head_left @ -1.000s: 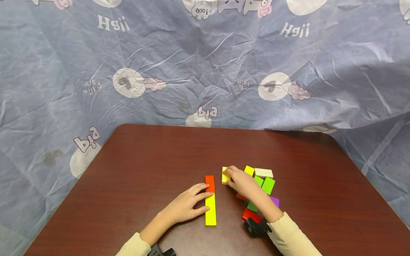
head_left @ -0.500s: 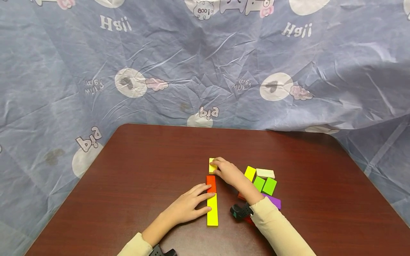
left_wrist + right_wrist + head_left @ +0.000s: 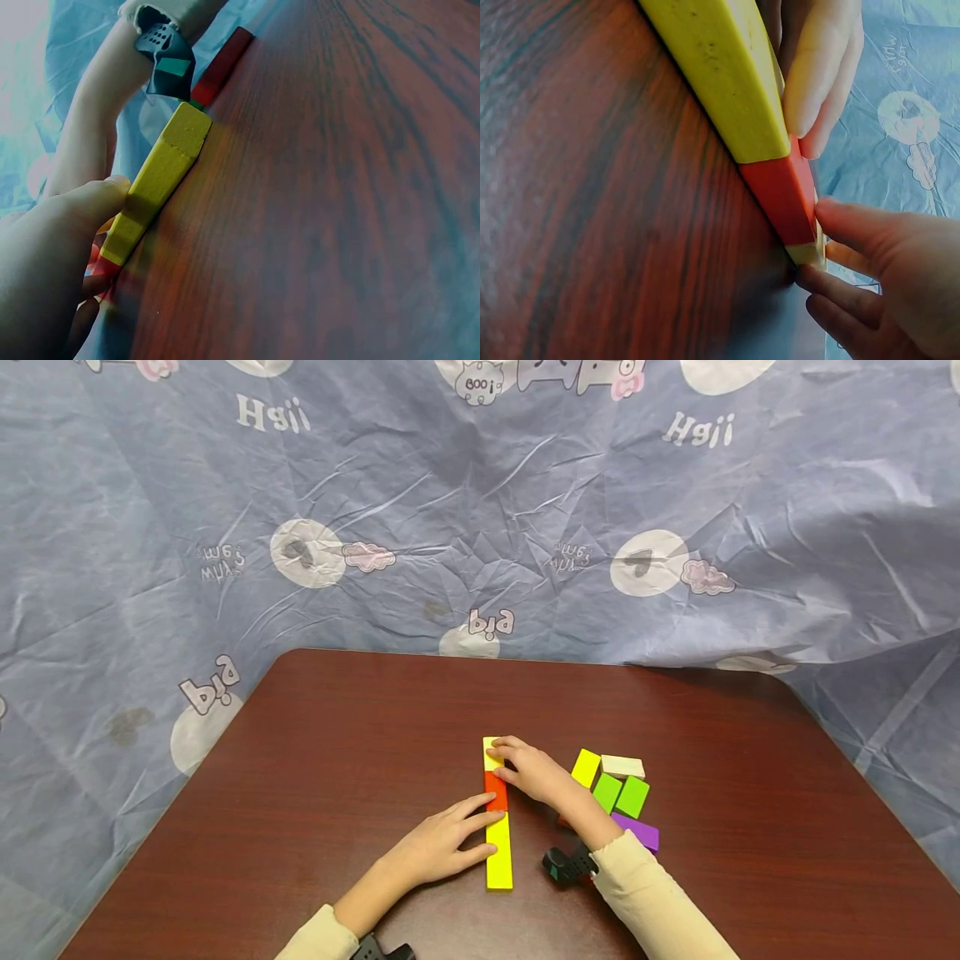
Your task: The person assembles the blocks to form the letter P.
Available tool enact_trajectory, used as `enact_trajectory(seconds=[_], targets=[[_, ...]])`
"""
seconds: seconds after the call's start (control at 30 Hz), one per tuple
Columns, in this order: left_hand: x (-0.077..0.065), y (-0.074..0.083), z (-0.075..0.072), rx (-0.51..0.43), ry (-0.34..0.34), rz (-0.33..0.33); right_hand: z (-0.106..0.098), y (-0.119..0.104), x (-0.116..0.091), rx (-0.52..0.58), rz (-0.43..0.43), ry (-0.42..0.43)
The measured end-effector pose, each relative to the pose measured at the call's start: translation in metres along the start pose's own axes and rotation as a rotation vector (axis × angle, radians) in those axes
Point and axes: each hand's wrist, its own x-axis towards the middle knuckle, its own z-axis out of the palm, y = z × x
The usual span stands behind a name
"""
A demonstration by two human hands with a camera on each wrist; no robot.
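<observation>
Right hand is pinching pale block at row's end nearest desk's far edge; left hand is touching row, fingers apart. Block's probably light, stiff; gripping sides should suit.

A wrinkled blue-grey sheet printed with white circles, pink clouds and lettering hangs behind a dark reddish-brown table with rounded far corners; light shines faintly on its near part.

Left hand touches red block; right hand holds far yellow block.
</observation>
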Motion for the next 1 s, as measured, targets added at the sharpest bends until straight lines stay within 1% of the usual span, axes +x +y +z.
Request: enact_trajectory(seconds=[0.1, 0.23, 0.47, 0.7, 0.87, 1.0], targets=[[0.001, 0.001, 0.000, -0.004, -0.008, -0.006, -0.001, 0.001, -0.002, 0.010, 0.008, -0.010], [0.003, 0.004, 0.001, 0.002, -0.007, -0.002, -0.001, 0.003, -0.004, 0.010, 0.009, 0.000], [0.008, 0.009, 0.006, 0.023, 0.012, 0.038, -0.003, 0.010, -0.013, 0.001, 0.005, 0.027], [0.016, 0.017, 0.010, 0.045, 0.026, 0.077, -0.008, 0.017, -0.024, -0.010, 0.004, 0.042], [0.020, 0.021, 0.013, 0.055, 0.016, 0.096, -0.011, 0.020, -0.031, 0.006, 0.026, 0.031], [0.021, 0.023, 0.015, 0.052, 0.023, 0.116, -0.012, 0.022, -0.035, 0.018, 0.046, 0.028]])
